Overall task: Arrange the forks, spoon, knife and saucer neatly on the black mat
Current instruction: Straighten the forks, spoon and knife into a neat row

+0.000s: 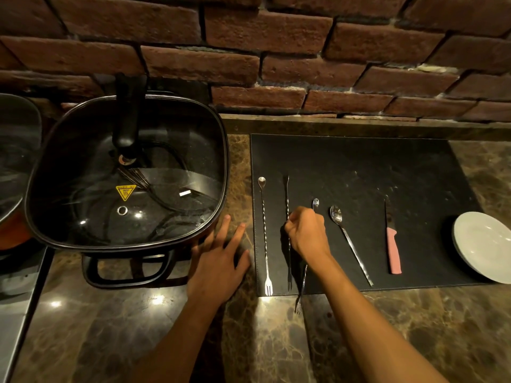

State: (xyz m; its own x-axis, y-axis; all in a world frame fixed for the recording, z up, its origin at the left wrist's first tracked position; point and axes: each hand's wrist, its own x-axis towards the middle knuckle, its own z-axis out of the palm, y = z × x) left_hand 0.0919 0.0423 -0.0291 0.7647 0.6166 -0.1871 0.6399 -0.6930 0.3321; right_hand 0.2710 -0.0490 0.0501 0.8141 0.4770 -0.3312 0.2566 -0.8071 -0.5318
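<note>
A black mat (pixel 359 167) lies on the marble counter. Two long twisted forks lie upright on its left part, the first fork (pixel 265 233) near the mat's left edge and the second fork (pixel 287 205) just right of it. My right hand (pixel 305 232) is closed on a third fork (pixel 302 288), whose prongs hang past the mat's front edge and whose spoon end shows above my knuckles. A spoon (pixel 349 241) lies slanted at the middle. Right of it is a pink-handled knife (pixel 392 244). A white saucer (pixel 486 244) sits at the mat's right edge. My left hand (pixel 218 261) rests flat on the counter.
A square black electric pot with a glass lid (pixel 127 172) stands to the left, close to my left hand. A brick wall (pixel 276 51) rises behind the counter. Another pot's rim (pixel 16 150) shows at the far left.
</note>
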